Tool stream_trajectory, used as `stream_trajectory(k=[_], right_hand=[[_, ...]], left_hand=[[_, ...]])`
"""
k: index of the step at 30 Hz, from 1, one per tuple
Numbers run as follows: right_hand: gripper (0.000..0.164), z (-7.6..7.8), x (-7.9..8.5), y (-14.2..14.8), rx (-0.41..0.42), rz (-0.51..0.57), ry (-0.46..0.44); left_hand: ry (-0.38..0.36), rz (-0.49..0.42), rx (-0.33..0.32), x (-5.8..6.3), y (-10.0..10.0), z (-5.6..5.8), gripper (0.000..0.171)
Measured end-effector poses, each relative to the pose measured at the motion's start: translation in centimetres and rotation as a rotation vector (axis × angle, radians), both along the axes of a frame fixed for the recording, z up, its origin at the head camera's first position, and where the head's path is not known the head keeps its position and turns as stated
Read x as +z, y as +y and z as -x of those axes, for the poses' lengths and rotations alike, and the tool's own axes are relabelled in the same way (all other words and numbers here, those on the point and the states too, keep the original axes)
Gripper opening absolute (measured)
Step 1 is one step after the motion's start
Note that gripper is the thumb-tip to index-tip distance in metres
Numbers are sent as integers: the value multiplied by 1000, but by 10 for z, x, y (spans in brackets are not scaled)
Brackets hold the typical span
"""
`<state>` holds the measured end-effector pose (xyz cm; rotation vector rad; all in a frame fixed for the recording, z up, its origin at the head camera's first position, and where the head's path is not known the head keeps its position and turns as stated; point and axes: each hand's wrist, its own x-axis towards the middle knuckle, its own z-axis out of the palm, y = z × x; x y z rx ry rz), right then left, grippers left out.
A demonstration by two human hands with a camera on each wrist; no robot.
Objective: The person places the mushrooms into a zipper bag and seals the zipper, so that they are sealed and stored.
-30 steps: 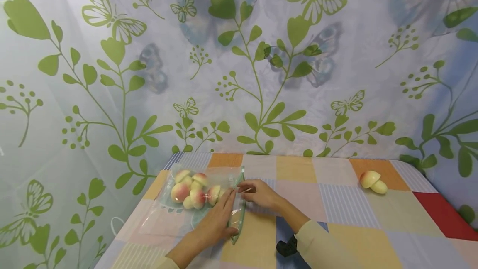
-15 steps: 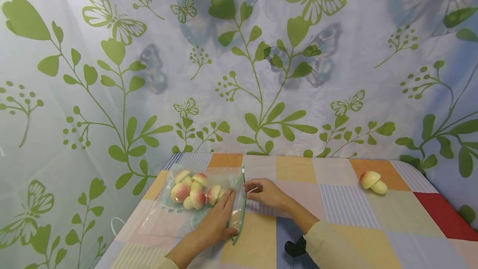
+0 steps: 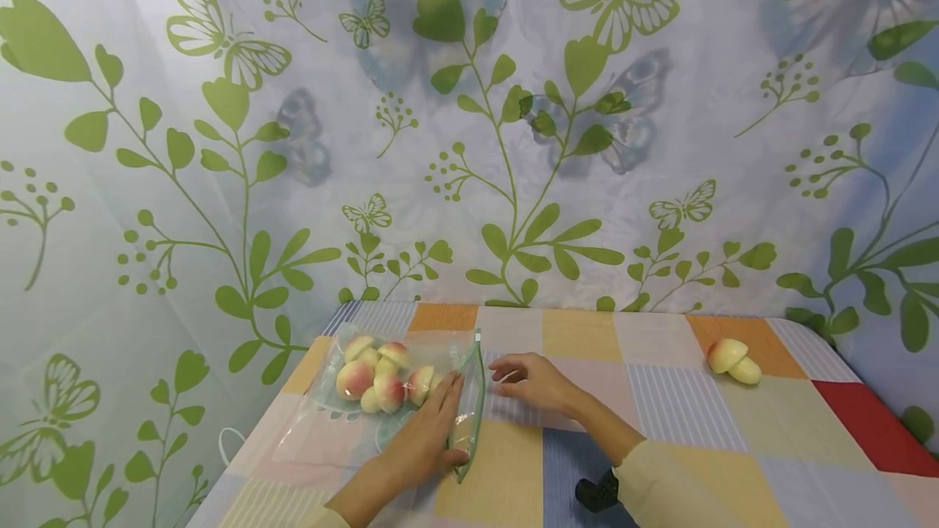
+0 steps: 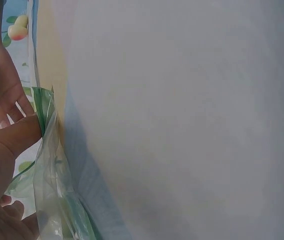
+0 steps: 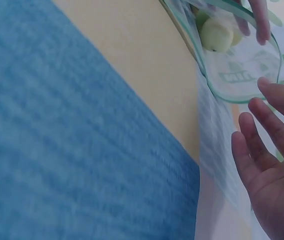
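Note:
A clear zip bag (image 3: 301, 438) with a green-edged mouth lies on the table, its mouth to the right. Inside it are several mushrooms (image 3: 355, 379), pale yellow with reddish caps, which look like toys. My left hand (image 3: 418, 438) rests on the bag near the mouth, fingers straight, its thumb at the green edge (image 4: 42, 112). Just right of the mouth, my right hand (image 3: 535, 384) hovers with loosely bent fingers and holds nothing. The right wrist view shows the bag's mouth (image 5: 222, 100) gaping, with fingertips of the right hand (image 5: 277, 160) close to its rim.
One more mushroom (image 3: 734, 361) lies alone at the far right of the patchwork-covered table (image 3: 682, 398). A printed curtain (image 3: 469, 145) hangs behind the table. A black device (image 3: 597, 493) sits at my right wrist. A white cord loop (image 3: 231, 442) shows at the left edge.
My right hand has come off the bag's green edge and moved a little to the right. The left hand and the bag stay in place.

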<state>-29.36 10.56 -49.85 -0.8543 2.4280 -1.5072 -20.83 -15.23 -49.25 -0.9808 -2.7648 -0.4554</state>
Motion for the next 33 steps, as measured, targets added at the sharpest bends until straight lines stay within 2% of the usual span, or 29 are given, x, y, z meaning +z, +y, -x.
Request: stream_trajectory(k=[14,22,33], right_hand=[[36,-4,2,31,-38,-66,103],[38,-9,5,44,-34,-43,91],[40,-9,1,62,-50,-44,113]], left_hand=[[9,-1,-9,1,0,-1,113],[-8,8,-6,1,0,0,114],[-5,2,-9,-1,0,0,115]])
